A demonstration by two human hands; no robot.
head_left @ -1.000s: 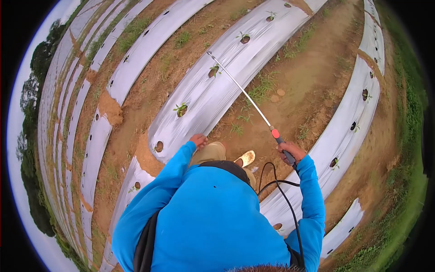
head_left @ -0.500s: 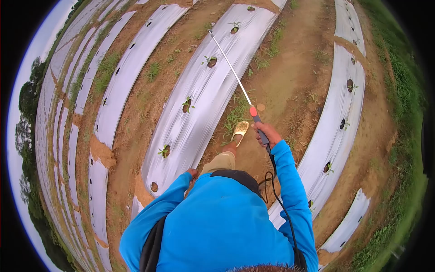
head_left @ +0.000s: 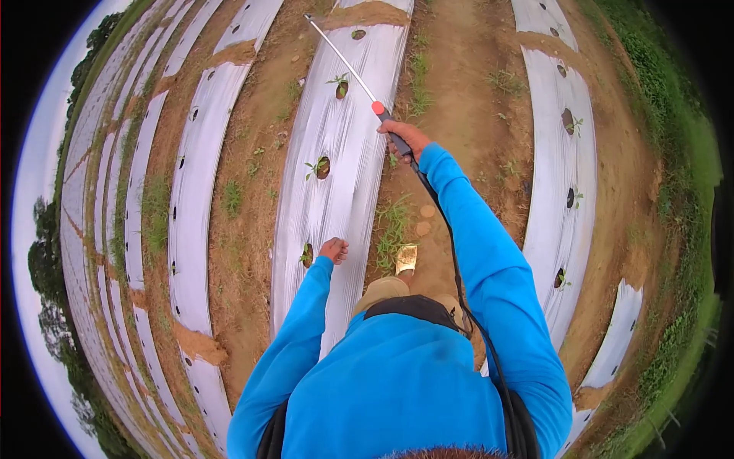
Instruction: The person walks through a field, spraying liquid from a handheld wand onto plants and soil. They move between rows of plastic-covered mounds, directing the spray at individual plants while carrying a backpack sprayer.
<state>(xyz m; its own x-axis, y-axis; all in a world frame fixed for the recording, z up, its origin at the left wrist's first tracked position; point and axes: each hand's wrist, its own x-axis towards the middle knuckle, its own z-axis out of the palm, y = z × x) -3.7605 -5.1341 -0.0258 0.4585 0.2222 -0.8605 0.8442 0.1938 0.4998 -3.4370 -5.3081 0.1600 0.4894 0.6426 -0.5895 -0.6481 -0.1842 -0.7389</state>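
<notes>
My right hand (head_left: pixel 409 138) is wrapped round the grey handle of a sprayer wand (head_left: pixel 350 70). The wand has a red collar and a thin metal lance, which reaches forward and left across the plastic-covered bed (head_left: pixel 348 199). From the handle a black hose (head_left: pixel 449 222) runs back along my right arm. My left hand (head_left: pixel 334 251) hovers over the same bed with its fingers curled and nothing visible in them. Close to it is a planting hole (head_left: pixel 307 255) partly hidden by my arm. Farther ahead, seedlings (head_left: pixel 312 167) grow from round holes in the plastic.
Bare soil paths with weeds (head_left: pixel 394 233) run between the beds. Another covered bed (head_left: pixel 562 161) lies to the right, with several more rows (head_left: pixel 200 153) to the left. Green growth (head_left: pixel 680 191) borders the right side. My shoe (head_left: pixel 407 258) is on the path.
The view has moved forward along the row. My left hand has come up from beside my waist to over the bed. My right hand and the wand have shifted forward and left.
</notes>
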